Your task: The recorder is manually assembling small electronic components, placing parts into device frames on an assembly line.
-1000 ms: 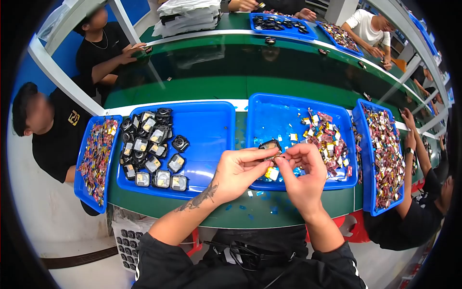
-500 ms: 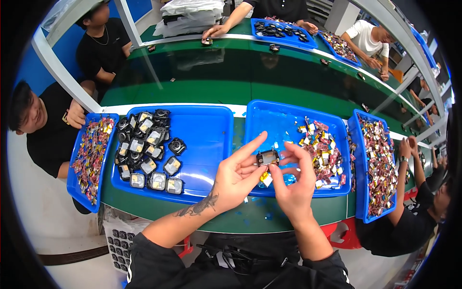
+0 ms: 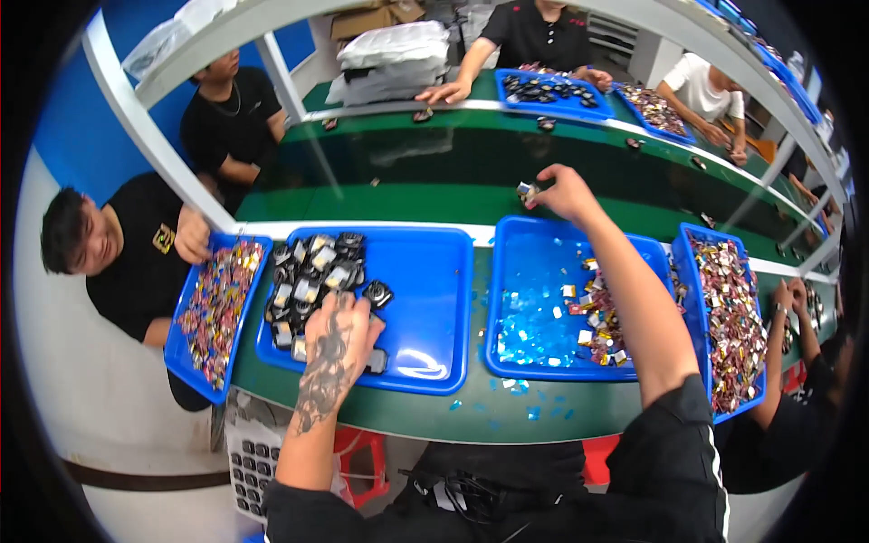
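Note:
My left hand (image 3: 342, 330) reaches down into the left blue tray (image 3: 460, 308), its fingers curled among small black square housings (image 3: 321, 258) with clear windows, like watch cases. Its fingertips are hidden by the hand, so what they grip cannot be made out. My right hand (image 3: 568, 195) stretches out over the green conveyor belt and pinches a small housing with white and reddish parts (image 3: 527, 193). Below that arm, the second blue tray (image 3: 496, 299) holds small circuit boards with batteries (image 3: 597, 303) on its right side and blue film scraps on its left.
Narrow blue trays of circuit boards stand at the far left (image 3: 217, 308) and right (image 3: 733, 317). A white frame (image 3: 149, 136) rises above the belt (image 3: 407, 195). Across it, a person's hand (image 3: 445, 92) touches a small part. Other people sit at both sides. Film scraps (image 3: 516, 386) litter the table edge.
My hands have parted from the housing they held together. The right has moved forward over the belt with a small housing; the left has moved left into the tray of housings.

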Available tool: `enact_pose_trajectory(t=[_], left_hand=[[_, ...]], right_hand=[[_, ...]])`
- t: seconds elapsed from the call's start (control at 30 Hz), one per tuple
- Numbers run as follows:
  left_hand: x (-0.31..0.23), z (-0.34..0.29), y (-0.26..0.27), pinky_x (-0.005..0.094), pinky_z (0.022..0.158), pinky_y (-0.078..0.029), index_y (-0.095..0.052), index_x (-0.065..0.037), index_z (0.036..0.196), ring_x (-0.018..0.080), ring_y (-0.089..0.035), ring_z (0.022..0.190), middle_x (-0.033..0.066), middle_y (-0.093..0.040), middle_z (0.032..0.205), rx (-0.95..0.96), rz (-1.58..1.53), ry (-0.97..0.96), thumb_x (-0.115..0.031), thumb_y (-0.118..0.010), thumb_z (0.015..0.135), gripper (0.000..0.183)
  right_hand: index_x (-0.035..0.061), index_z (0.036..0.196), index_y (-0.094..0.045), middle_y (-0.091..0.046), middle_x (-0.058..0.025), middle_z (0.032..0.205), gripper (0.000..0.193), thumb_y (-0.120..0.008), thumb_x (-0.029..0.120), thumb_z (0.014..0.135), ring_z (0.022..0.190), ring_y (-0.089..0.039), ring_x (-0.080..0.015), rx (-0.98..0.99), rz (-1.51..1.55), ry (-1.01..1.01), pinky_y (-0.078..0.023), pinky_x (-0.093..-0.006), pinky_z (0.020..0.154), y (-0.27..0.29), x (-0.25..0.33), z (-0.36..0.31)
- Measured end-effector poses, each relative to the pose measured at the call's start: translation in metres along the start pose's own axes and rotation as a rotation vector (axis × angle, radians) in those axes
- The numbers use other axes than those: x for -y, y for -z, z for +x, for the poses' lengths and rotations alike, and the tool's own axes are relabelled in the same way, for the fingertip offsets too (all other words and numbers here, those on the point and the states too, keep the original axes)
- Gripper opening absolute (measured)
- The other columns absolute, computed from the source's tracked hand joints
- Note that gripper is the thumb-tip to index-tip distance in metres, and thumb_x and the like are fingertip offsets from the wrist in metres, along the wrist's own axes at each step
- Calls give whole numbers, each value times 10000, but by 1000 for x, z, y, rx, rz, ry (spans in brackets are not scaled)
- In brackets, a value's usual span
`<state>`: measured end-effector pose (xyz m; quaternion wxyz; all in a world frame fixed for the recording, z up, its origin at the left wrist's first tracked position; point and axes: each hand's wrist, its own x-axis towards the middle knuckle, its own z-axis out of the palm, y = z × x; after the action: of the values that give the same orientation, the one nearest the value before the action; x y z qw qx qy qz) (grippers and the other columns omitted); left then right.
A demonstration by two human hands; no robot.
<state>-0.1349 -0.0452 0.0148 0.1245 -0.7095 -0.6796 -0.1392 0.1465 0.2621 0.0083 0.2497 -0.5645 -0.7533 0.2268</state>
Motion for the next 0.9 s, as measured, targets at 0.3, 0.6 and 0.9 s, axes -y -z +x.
enact_pose_trajectory(t=[0.3,0.6,0.9], left_hand=[[-14,21,5,335,581,-503,-644,1,816,232,-648,681,122,-630,819,13,-530,101,-65,-713,801,97],[-80,97,-4,264,635,-587,-518,-20,1134,223,-704,755,181,-672,1007,251,-2079,467,-163,-565,967,225],[-90,77,-28,228,578,-518,-475,-32,1205,134,-636,685,169,-656,1049,483,-1910,374,-104,-548,967,258]], right_hand=[[60,996,-697,-691,-166,1001,298,-757,208,744,984,-656,-326,-90,-189,7,-519,-398,865,9,-35,10],[65,818,-703,-678,-153,824,83,-683,128,768,798,-667,-337,361,-462,314,-536,-427,711,67,15,-151],[13,1036,-648,-644,-131,797,291,-685,77,755,758,-644,-311,-104,-295,330,-522,-409,714,53,3,-190]])
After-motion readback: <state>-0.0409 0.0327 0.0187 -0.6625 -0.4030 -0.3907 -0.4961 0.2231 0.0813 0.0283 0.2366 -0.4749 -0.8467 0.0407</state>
